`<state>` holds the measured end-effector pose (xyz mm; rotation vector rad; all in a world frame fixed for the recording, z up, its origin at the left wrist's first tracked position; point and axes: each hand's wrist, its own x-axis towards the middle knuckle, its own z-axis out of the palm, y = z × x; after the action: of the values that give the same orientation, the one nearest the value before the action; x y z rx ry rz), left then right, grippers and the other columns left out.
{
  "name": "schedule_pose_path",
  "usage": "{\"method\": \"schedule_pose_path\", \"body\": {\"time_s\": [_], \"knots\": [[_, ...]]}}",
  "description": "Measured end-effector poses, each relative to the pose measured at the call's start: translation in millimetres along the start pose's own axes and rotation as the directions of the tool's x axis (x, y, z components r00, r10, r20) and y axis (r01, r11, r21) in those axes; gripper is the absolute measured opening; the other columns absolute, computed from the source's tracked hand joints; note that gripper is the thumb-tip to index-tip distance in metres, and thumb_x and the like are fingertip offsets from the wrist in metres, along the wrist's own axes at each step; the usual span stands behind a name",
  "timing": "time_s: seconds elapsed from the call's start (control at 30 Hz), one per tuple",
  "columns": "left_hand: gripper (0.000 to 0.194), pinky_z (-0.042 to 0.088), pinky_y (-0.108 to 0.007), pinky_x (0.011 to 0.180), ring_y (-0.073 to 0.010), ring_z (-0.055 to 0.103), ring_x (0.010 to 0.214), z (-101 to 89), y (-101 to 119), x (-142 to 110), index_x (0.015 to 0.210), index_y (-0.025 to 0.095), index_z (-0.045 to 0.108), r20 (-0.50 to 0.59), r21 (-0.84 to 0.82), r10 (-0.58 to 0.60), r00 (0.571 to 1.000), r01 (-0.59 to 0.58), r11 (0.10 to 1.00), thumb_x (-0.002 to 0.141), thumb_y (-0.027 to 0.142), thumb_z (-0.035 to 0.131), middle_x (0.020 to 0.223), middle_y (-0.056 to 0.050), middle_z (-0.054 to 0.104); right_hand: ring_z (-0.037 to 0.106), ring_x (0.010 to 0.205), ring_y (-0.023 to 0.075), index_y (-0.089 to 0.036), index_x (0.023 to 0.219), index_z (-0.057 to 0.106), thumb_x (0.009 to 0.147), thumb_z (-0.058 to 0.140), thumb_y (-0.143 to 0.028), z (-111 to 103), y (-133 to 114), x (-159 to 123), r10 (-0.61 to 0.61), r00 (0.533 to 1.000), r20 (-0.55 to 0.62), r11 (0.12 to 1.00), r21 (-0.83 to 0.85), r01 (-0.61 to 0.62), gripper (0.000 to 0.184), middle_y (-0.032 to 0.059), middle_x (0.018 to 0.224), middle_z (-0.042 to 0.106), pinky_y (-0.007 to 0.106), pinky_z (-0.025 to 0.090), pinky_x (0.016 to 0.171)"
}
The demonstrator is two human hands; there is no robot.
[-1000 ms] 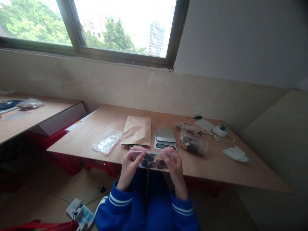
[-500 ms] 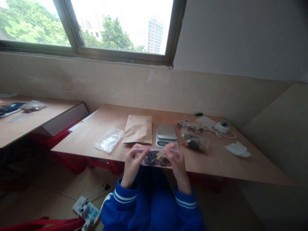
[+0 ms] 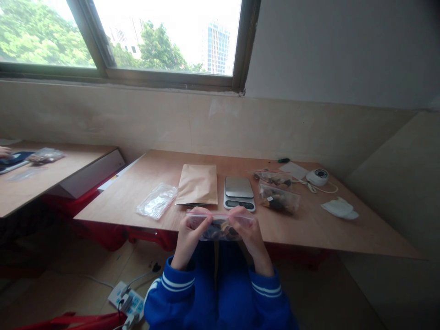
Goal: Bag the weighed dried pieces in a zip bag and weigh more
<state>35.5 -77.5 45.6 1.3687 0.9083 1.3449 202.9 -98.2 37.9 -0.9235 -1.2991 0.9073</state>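
The filled zip bag [image 3: 222,231] is held at the near edge of the worktop [image 3: 161,169]; its red-lined top [image 3: 220,215] is pinched in the grip of left hand [image 3: 187,233] and right hand [image 3: 250,233]; less space is left between them than half a second ago; pressing along it is suggested.

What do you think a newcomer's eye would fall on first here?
Probably the clear zip bag of dark and tan pieces, pinched along its top by the left hand and right hand at the near edge of the wooden table. Just beyond it, a digital scale sits between a brown paper pouch and filled zip bags. A bright window fills the upper left.
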Motion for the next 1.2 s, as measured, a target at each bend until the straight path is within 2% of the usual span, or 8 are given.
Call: {"method": "schedule_pose_path", "body": {"time_s": [0.13,0.3,0.43,0.6,0.7,0.87,1.03,1.2], "knots": [[0.015,0.05,-0.028,0.075,-0.0195,0.063,0.081,-2.4,2,-2,0.073,0.016,0.069,-0.031,0.117,0.069,0.997,-0.065,0.991,0.076,0.03,0.069,0.079,-0.005,0.068,0.056,0.072,0.015,-0.021,0.071,0.062,0.081,0.064,-0.029,1,1,-1,-0.041,0.996,-0.078,0.998,-0.041,0.038,0.013,-0.001,0.073,0.059,0.026,0.043,0.07],[0.013,0.05,-0.027,0.076,-0.0183,0.062,0.08,3.1,2,-2,0.073,0.016,0.069,-0.099,0.111,0.103,0.99,-0.092,0.99,0.075,0.03,0.07,0.079,-0.004,0.067,0.054,0.067,0.0138,-0.021,0.069,0.06,0.081,0.065,-0.031,1,0,0,-0.013,0.994,-0.109,0.999,-0.041,0.009,0.016,-0.0022,0.069,0.055,0.024,0.043,0.065],[0.015,0.049,-0.025,0.07,-0.0156,0.061,0.074,6.1,-1,-3,0.075,0.017,0.067,-0.059,0.015,0.03,0.998,-0.03,0.999,0.077,0.031,0.067,0.075,-0.002,0.064,0.055,0.073,0.0139,-0.021,0.071,0.06,0.081,0.064,-0.033,1,2,-2,0.02,0.999,-0.038,0.998,0.062,-0.017,0.016,-0.0015,0.075,0.056,0.024,0.044,0.07],[0.015,0.05,-0.025,0.07,-0.0164,0.063,0.076,3.6,-2,-3,0.078,0.017,0.067,0.041,-0.066,-0.017,0.999,0.02,0.998,0.077,0.031,0.068,0.077,-0.002,0.065,0.061,0.087,0.0186,-0.023,0.094,0.067,0.079,0.067,-0.039,-2,2,-4,0.118,0.986,0.114,0.975,0.176,-0.137,0.022,0.0025,0.092,0.064,0.029,0.049,0.076],[0.015,0.051,-0.025,0.071,-0.0162,0.063,0.075,2.9,1,-2,0.076,0.016,0.067,0.061,-0.042,-0.011,0.998,0.013,0.999,0.077,0.031,0.068,0.075,-0.002,0.065,0.063,0.086,0.0196,-0.022,0.086,0.071,0.075,0.071,-0.039,-2,1,-3,0.127,0.98,0.154,0.974,0.168,-0.152,0.02,0.0029,0.089,0.066,0.031,0.051,0.076],[0.012,0.05,-0.026,0.072,-0.0163,0.063,0.077,2.6,3,-3,0.077,0.016,0.068,0.102,-0.036,0.007,0.995,-0.003,0.999,0.076,0.028,0.069,0.077,-0.002,0.065,0.063,0.078,0.018,-0.022,0.079,0.072,0.077,0.07,-0.034,4,1,-2,0.082,0.995,0.052,0.991,0.104,-0.087,0.012,0.0019,0.079,0.069,0.031,0.051,0.075],[0.014,0.05,-0.028,0.074,-0.0179,0.062,0.079,6.0,3,-2,0.076,0.016,0.069,0.068,0.019,0.018,0.998,-0.02,1.0,0.076,0.029,0.069,0.079,-0.004,0.065,0.062,0.074,0.0167,-0.021,0.073,0.07,0.077,0.07,-0.029,8,-1,1,-0.008,0.996,-0.085,0.999,-0.035,0.005,0.009,0.0008,0.073,0.067,0.029,0.049,0.073],[0.014,0.05,-0.027,0.073,-0.0175,0.062,0.077,13.5,4,-2,0.077,0.016,0.067,-0.013,-0.006,0.013,1.0,-0.013,1.0,0.077,0.03,0.068,0.076,-0.003,0.065,0.063,0.078,0.017,-0.021,0.077,0.069,0.079,0.067,-0.03,11,-3,1,0.014,0.997,-0.075,1.0,-0.005,-0.015,0.01,0.0018,0.079,0.067,0.029,0.05,0.075]]}}
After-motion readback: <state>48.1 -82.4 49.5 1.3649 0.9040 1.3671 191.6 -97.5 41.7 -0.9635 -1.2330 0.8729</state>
